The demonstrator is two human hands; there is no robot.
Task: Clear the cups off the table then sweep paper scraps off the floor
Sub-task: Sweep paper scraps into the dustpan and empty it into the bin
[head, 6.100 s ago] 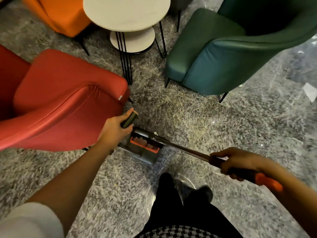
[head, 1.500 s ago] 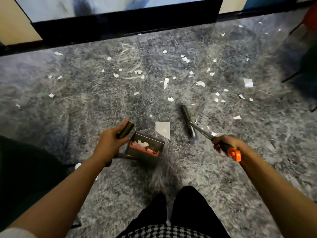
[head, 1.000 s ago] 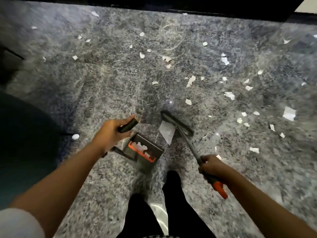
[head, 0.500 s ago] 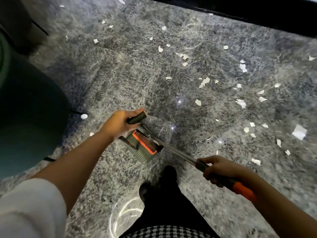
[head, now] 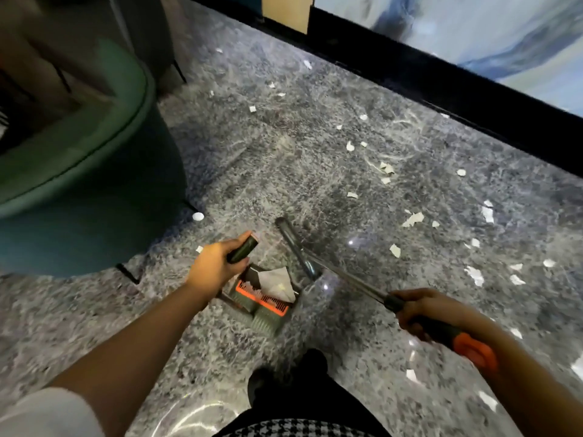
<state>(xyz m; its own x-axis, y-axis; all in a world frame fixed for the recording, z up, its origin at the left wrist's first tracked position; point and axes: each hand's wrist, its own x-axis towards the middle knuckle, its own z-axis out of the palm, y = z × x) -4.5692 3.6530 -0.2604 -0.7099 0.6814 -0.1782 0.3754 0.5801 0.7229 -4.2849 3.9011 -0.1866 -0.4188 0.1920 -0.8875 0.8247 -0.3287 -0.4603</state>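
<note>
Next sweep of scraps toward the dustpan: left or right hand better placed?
Right. The right hand holds the broom, whose head sits beside the dustpan, with paper scraps scattered further right. The left hand is occupied gripping the dustpan handle.

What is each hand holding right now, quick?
Left hand: closed, gripping the dustpan handle.
Right hand: closed, gripping the broom handle.

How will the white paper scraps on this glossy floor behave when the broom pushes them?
The paper scraps look thin and curled, so probably very light, apt to flutter past the broom head. The floor looks glossy, so they likely slide easily, though flat ones may cling.
</note>
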